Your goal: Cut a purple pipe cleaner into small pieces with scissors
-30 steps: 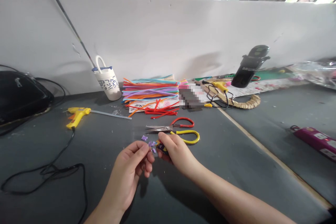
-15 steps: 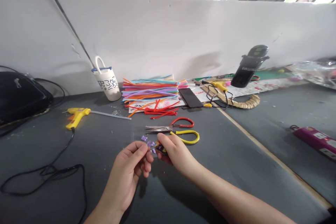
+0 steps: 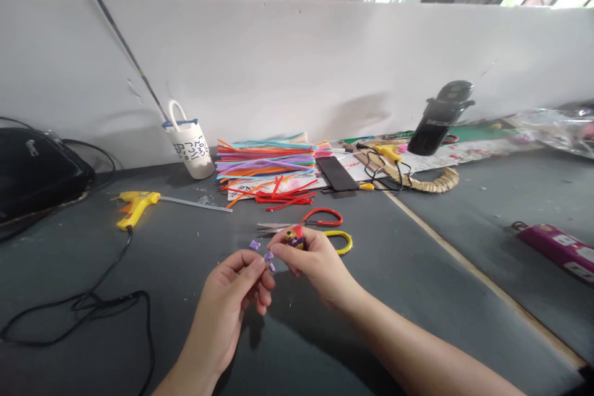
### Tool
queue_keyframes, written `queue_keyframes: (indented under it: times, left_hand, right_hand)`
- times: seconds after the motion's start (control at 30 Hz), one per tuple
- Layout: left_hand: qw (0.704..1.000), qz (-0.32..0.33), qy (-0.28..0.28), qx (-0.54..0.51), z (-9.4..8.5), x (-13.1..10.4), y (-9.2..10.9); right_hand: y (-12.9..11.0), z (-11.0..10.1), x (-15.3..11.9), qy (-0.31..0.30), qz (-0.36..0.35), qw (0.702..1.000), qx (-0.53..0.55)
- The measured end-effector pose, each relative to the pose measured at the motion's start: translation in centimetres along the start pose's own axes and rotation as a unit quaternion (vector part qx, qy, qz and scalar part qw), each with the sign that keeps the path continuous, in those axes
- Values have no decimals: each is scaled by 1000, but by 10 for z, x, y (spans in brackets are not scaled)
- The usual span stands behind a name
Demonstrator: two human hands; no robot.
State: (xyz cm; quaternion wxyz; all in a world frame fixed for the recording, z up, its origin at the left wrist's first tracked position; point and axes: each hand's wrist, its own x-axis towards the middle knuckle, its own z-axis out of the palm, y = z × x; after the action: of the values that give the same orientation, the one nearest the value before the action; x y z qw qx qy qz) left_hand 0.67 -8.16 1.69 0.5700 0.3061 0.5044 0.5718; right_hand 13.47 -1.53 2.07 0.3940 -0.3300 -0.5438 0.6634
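My left hand [image 3: 234, 297] is closed in a pinch on a small purple piece [image 3: 268, 256], perhaps cut pipe cleaner. My right hand [image 3: 318, 263] is wrapped around a lighter [image 3: 295, 237], whose red-and-metal head and dark printed body show above the fingers. The right thumb and forefinger come close to the purple piece; whether they touch it I cannot tell. One purple scrap [image 3: 255, 245] lies on the table just beyond the left hand, and another purple bit [image 3: 271, 267] shows by its fingertips. Behind my right hand, scissors [image 3: 323, 216] with one red and one yellow handle are partly covered.
Bundled coloured pipe cleaners [image 3: 264, 161] and loose red ones [image 3: 285, 197] lie ahead, beside a phone [image 3: 336, 173]. To the left are a yellow glue gun [image 3: 137, 207] with its cord and a white cup [image 3: 192, 151]. A black bottle [image 3: 439, 120] and purple power strip [image 3: 559, 249] are right.
The lighter has tipped upright and back into my right palm, its head now over the fingers. My right thumb and forefinger have moved left toward the purple piece. The left hand barely moved.
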Motion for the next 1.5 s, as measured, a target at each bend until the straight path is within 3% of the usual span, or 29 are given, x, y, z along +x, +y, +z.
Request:
queue_keyframes:
  times: [0.2,0.43,0.67,0.93,1.03,1.23,1.5]
  left_hand:
    - [1000,-6,-14,-12,0,0,0]
    - [995,-58,-38,-73,0,-1,2]
    - [999,-4,-21,-37,1,-2,5]
    - [1000,10,-6,-6,3,-3,5]
    - [999,34,25,11,3,-4,7]
    - [991,98,69,62,3,-6,8]
    - [997,61,46,33,4,-4,5]
  right_hand:
    - [-2,2,-1,-11,-29,999,-37]
    - [0,3,-3,-29,-83,994,-68]
    - [-3,0,-2,-16,-23,999,-22]
    - [-6,2,-4,-39,-42,997,-50]
    - [-6,0,-4,-31,-46,998,-40]
    - [-8,1,-3,-16,14,995,-101]
    - [-10,5,-4,5,39,994,-98]
